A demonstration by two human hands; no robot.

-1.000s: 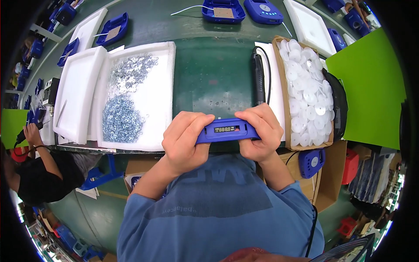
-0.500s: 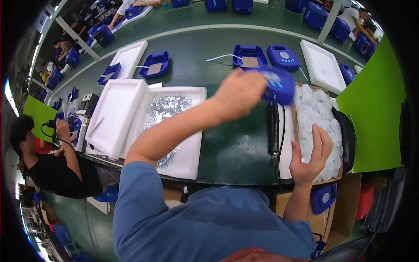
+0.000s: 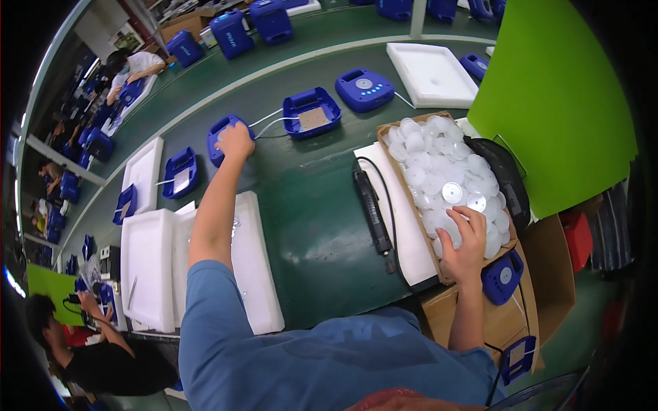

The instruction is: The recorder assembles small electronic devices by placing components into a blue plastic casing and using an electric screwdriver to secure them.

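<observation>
My left hand (image 3: 235, 140) is stretched far forward and closed on a blue plastic housing (image 3: 216, 145) with a white cord, which rests on the green bench. Beside it lies an open blue shell (image 3: 312, 116) with a tan square inside; farther right is a blue housing (image 3: 364, 89) with a round grey centre and a row of buttons. Over the cardboard box (image 3: 444, 272) of translucent white discs (image 3: 428, 164), my right hand (image 3: 467, 243) has its thumb and fingers bent but apart. It is nearest the discs at the box's near end.
A black electric screwdriver (image 3: 373, 216) lies left of the box. White foam trays (image 3: 266, 281) stand under and beside my left forearm. A green panel (image 3: 548, 109) rises at the right. At the left, a co-worker (image 3: 103, 349) is seated.
My left hand has carried the blue housing from beside the disc box to the far left of the bench. My right hand stays over the discs. The view has turned.
</observation>
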